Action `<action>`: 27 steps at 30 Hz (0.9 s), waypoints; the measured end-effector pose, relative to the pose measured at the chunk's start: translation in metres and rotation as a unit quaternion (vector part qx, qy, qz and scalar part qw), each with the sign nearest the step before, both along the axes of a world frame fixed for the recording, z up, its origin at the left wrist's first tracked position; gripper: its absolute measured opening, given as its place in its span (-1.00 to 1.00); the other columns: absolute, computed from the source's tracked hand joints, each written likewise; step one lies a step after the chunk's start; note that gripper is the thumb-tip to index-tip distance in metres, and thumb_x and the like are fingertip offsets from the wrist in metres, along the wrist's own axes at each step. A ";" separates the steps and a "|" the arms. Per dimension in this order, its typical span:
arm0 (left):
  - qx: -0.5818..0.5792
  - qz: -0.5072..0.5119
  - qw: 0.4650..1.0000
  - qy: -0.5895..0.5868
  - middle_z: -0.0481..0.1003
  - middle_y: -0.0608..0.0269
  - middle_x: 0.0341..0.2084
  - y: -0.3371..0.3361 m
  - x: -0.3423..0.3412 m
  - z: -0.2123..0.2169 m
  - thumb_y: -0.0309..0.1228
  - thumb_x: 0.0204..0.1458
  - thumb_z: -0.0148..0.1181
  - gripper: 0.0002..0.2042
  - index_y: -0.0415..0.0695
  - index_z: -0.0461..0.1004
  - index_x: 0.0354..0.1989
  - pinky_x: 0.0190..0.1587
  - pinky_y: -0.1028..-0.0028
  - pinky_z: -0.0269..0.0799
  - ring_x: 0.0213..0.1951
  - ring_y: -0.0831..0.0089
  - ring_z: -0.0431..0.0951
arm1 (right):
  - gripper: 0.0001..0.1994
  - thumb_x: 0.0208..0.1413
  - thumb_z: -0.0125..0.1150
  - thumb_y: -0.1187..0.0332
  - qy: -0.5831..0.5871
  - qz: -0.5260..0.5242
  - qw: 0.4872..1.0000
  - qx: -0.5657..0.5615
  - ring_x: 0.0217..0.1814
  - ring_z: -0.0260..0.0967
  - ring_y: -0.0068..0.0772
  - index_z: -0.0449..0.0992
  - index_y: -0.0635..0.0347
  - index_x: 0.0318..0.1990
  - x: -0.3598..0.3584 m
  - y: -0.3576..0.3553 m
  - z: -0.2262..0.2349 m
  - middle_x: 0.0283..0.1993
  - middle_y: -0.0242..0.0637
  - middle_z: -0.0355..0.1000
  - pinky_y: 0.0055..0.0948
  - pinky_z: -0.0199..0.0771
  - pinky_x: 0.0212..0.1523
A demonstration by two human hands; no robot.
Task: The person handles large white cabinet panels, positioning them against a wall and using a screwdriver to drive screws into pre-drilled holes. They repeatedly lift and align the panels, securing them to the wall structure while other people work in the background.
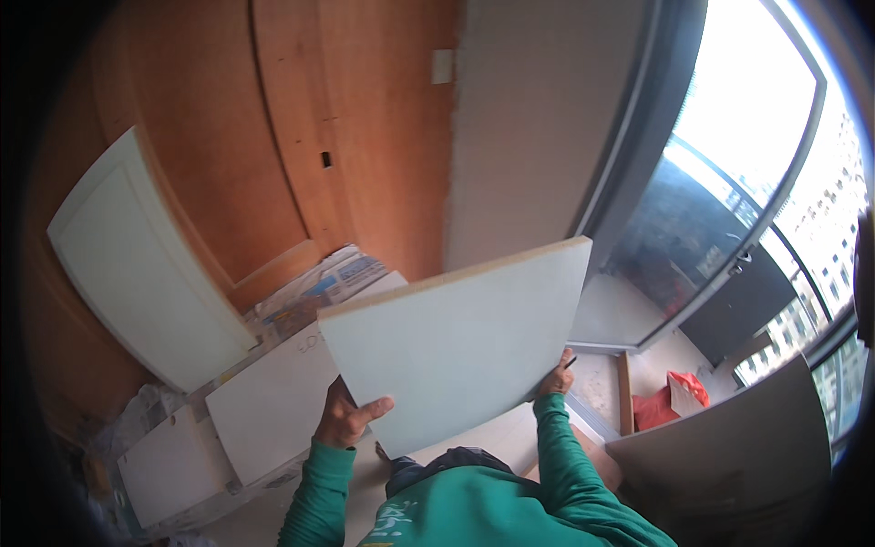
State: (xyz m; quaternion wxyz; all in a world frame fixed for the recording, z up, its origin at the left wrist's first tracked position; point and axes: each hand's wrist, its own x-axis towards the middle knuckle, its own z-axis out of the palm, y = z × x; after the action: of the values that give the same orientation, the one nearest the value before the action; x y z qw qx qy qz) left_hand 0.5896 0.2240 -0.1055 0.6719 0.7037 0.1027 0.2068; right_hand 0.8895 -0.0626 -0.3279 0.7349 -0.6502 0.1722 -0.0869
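White panel (456, 351), frame centre, tilted | looks stiff, likely fairly heavy; smooth face may slip, corners may chip | best held by opposite side edges | left hand (351, 415) pinches lower-left edge, thumb on face (fingers mostly hidden) | right hand (554, 372) clasps lower-right edge, dark stick (571, 362) protruding | white board (264, 415) lower left

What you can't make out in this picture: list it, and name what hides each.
All in the head view:
White panel: its far face is turned away from the camera.
Left hand: its fingertips are out of sight behind the panel.
Thin dark item at the right hand: too small to identify.
Large pale board at lower right: its lower part fades into the dark fisheye rim.
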 end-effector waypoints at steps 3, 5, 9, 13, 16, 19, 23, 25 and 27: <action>0.057 -0.049 0.996 0.050 0.56 0.10 -0.03 -0.034 -0.002 0.022 -0.51 -0.10 0.39 -0.57 -0.23 0.52 0.02 0.09 0.36 0.43 -0.04 0.34 0.56 | -0.65 0.32 0.12 0.13 -0.151 -0.038 0.953 -0.258 -0.44 0.53 -0.27 0.56 0.29 -0.09 -0.002 -0.021 -0.053 -0.33 -0.20 0.60 -0.27 0.49 -0.41; 0.122 -0.080 0.989 0.007 0.59 0.13 -0.06 -0.063 0.019 0.024 -0.49 -0.10 0.43 -0.62 -0.26 0.56 -0.05 0.04 0.34 0.49 -0.12 0.32 0.60 | -0.77 0.26 0.07 0.35 -0.175 -0.110 0.910 -0.360 -0.31 0.61 -0.11 0.54 0.22 -0.03 0.042 -0.099 -0.111 -0.25 -0.11 0.61 -0.23 0.54 -0.35; 0.255 -0.061 0.964 0.035 0.58 0.14 -0.20 -0.055 -0.002 0.001 -0.45 -0.08 0.46 -0.70 -0.21 0.62 -0.15 -0.05 0.28 0.53 -0.21 0.23 0.62 | -0.73 0.28 0.01 0.25 -0.083 -0.106 0.978 0.158 -0.28 0.60 -0.18 0.55 0.23 -0.09 0.005 -0.049 -0.081 -0.24 -0.15 0.60 -0.22 0.57 -0.25; 0.159 -0.083 0.982 0.048 0.54 0.14 -0.29 -0.064 0.009 0.019 -0.47 -0.10 0.48 -0.73 -0.18 0.64 -0.18 -0.06 0.31 0.53 -0.22 0.18 0.61 | -0.64 0.28 -0.04 0.13 -0.052 -0.170 0.952 0.251 -0.23 0.58 -0.23 0.55 0.24 -0.12 0.003 -0.046 -0.053 -0.21 -0.13 0.58 -0.22 0.59 -0.19; 0.317 -0.076 0.945 -0.035 0.52 0.10 -0.26 -0.067 0.021 0.017 -0.47 -0.09 0.49 -0.65 -0.21 0.58 -0.10 0.00 0.34 0.52 -0.15 0.25 0.59 | -0.60 0.28 -0.05 0.11 -0.112 -0.141 0.947 0.266 -0.20 0.58 -0.15 0.55 0.27 -0.09 0.025 -0.093 -0.081 -0.15 -0.10 0.57 -0.20 0.63 -0.12; 0.133 -0.169 0.975 0.048 0.53 0.01 -0.09 -0.076 0.040 0.053 -0.39 -0.06 0.50 -0.46 -0.25 0.46 0.11 0.10 0.30 0.47 -0.01 0.27 0.56 | -0.58 0.29 -0.05 0.11 -0.098 -0.073 0.933 0.339 -0.19 0.59 -0.11 0.54 0.31 -0.04 0.001 -0.063 -0.057 -0.14 -0.12 0.58 -0.18 0.65 -0.11; 0.160 -0.316 0.933 0.060 0.47 -0.05 0.11 -0.093 0.079 0.101 -0.40 0.02 0.44 -0.29 -0.26 0.25 0.35 0.21 0.29 0.38 0.13 0.29 0.49 | -0.57 0.30 -0.05 0.10 -0.093 -0.027 0.925 0.367 -0.18 0.59 -0.09 0.53 0.32 -0.01 -0.009 -0.052 -0.034 -0.13 -0.11 0.58 -0.17 0.66 -0.11; 0.100 -0.385 0.917 -0.011 0.48 -0.11 0.11 -0.093 0.088 0.102 -0.33 0.04 0.43 -0.24 -0.31 0.17 0.37 0.19 0.29 0.42 0.16 0.17 0.50 | -0.56 0.30 -0.05 0.10 -0.073 0.013 0.925 0.374 -0.18 0.59 -0.09 0.53 0.32 0.00 -0.014 -0.039 -0.035 -0.12 -0.11 0.58 -0.17 0.67 -0.10; 0.067 -0.446 0.892 -0.039 0.47 -0.13 0.13 -0.090 0.102 0.099 -0.29 0.07 0.41 -0.20 -0.31 0.10 0.40 0.21 0.29 0.41 0.18 0.15 0.49 | -0.56 0.30 -0.05 0.09 -0.052 0.040 0.925 0.374 -0.17 0.59 -0.08 0.52 0.33 0.01 -0.015 -0.036 -0.038 -0.11 -0.10 0.58 -0.16 0.67 -0.10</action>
State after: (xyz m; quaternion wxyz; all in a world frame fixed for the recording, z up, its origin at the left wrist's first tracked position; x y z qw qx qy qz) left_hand 0.6917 0.1337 -0.0068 0.6482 0.7103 -0.2624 -0.0803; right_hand 0.8744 -0.0982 -0.3660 0.9356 -0.3288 0.1273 -0.0204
